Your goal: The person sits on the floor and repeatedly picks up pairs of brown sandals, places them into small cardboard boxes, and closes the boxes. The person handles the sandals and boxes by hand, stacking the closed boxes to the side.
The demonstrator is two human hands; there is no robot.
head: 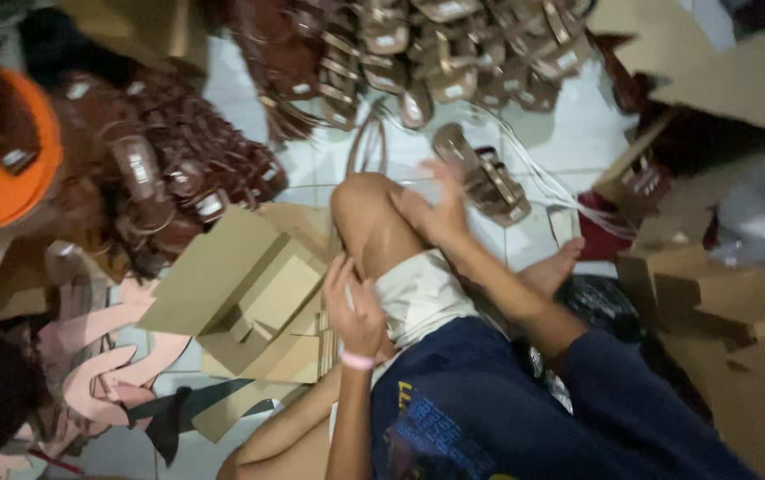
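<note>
We sat on the tiled floor (569, 133) with one knee (360, 200) raised, and our right hand (436, 209) stretched past it toward a brown sandal (482, 182) lying just beyond. The frame was blurred there, so we could not tell whether the fingers (447, 178) had closed on the sandal or only brushed it; they looked spread and loose, touching or nearly touching its near edge. Our left hand (356, 311) rested against the thigh by the pale shorts (418, 293), fingers gently curled and holding nothing, a pink band (357, 360) at the wrist.

The sandal lay alone on the floor, apart from the heap of tan sandals (453, 53) further off and the darker brown pile (169, 160) to our left. Flattened cartons (249, 293) lay just beside the left hand, and more cardboard (729, 311) stood on our right.

To do this well, we judged that the right hand should take the sandal by the sole edge rather than the straps, so it would lift flat without catching the white cord (533, 169) running beside it. The left hand was free to steady a carton.
</note>
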